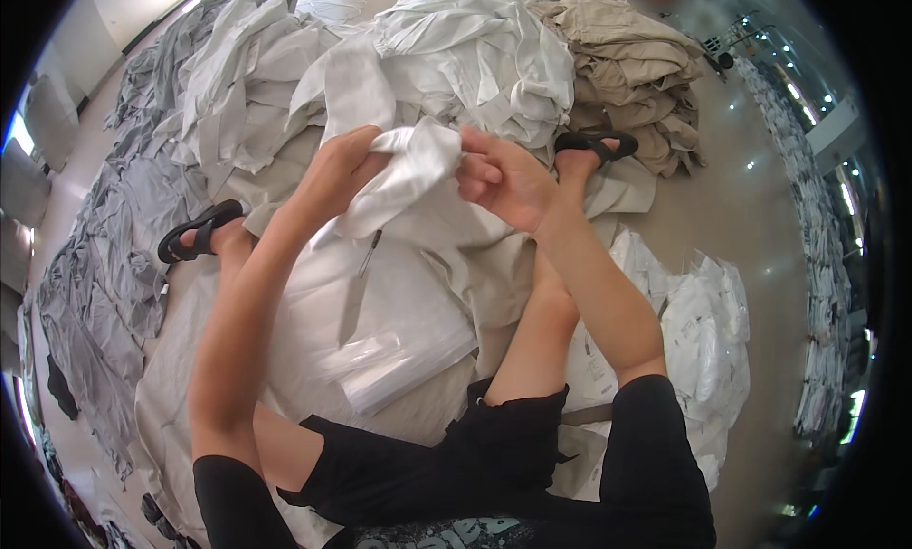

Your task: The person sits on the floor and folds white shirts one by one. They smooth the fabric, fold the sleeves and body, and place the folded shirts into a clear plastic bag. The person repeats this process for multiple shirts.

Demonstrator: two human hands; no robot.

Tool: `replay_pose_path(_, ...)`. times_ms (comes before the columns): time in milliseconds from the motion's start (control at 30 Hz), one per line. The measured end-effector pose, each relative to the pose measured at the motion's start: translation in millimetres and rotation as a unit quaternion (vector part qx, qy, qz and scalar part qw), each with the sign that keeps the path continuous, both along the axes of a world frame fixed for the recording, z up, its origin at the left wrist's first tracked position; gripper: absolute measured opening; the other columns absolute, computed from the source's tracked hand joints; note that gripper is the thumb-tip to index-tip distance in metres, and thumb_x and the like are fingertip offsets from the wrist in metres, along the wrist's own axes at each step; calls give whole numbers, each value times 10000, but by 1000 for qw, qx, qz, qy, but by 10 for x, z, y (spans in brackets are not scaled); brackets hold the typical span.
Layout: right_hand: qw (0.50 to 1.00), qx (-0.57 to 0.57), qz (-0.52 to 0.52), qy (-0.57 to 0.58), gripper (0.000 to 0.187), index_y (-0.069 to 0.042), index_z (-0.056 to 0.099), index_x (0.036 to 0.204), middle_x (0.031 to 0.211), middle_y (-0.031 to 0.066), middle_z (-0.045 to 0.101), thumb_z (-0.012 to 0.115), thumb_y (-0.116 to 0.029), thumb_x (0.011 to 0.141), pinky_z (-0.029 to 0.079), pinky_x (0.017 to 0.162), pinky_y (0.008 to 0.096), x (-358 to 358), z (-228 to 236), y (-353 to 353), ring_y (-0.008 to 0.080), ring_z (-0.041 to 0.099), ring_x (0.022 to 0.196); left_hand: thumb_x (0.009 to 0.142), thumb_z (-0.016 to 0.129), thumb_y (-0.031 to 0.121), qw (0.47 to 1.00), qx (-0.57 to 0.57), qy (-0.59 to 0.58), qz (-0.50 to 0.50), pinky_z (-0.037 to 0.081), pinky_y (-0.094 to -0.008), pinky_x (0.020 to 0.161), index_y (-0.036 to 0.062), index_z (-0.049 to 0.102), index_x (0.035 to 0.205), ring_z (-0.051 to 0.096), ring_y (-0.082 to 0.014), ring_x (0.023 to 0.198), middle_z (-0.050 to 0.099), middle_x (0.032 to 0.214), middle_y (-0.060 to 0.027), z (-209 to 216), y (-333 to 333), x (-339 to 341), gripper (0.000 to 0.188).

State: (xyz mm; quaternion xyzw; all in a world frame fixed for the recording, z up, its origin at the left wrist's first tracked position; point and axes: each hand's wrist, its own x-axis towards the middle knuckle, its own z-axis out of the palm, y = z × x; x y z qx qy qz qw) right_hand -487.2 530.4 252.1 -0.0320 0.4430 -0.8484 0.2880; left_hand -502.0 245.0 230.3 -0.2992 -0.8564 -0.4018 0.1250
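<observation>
A white cloth garment [404, 174], bunched and partly folded, hangs raised between my hands above my lap. My left hand [334, 177] is closed on its left end, the fingertips hidden behind the cloth. At its right edge my right hand [508, 180] pinches the cloth between thumb and forefinger, the other fingers curled. A tag [352, 307] dangles from the garment on a dark cord. Beneath it a stack of clear plastic bags [408, 359] lies between my legs, on a beige cloth [484, 274]. Which kind of garment it is, I cannot make out.
White garments [465, 46] are heaped ahead, with tan ones [627, 60] at far right and grey ones [104, 274] along the left. Bagged white garments [703, 331] lie by my right leg. Stacked packages [807, 236] line the far right. My sandalled feet rest among the piles.
</observation>
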Motion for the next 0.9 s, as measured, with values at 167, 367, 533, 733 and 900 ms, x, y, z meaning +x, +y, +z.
replay_pose_path(167,932,63,-287,212,254,-4,667,1189,716,-21,515,654,-243,1103,416,619,264,753,-403,-224,86,501,636,857,720,229,977,-14,135,161,480,-438,703,-30,650,973,607,-460,766,629,817,-259,190,-60,164,293)
replay_pose_path(367,897,146,-162,383,229,-6,682,1158,847,16,710,794,-111,989,549,699,257,2026,-125,-773,79,655,698,869,694,132,913,-14,269,305,457,-564,693,18,592,842,640,-513,841,642,803,-253,1126,97,253,155)
replay_pose_path(533,887,115,-240,377,734,20,478,1457,1374,200,582,891,-255,916,542,981,432,1523,5,-1690,285,637,1220,954,722,199,893,-57,323,308,486,-547,706,22,587,851,661,-472,811,675,825,-204,1702,348,471,245)
replay_pose_path(733,845,95,-346,396,435,49,664,1255,1125,254,696,799,-205,929,563,912,482,831,178,-2164,435,692,1092,996,706,320,853,-147,394,309,499,-552,708,46,585,902,675,-466,856,679,866,-210,2089,-120,608,314)
replay_pose_path(900,876,241,-159,387,301,28,765,1220,1006,116,809,706,-220,1060,578,876,373,349,43,-1429,214,745,920,1025,712,328,831,-177,426,311,517,-533,726,43,605,932,644,-474,818,675,865,-191,2359,-1370,661,319)
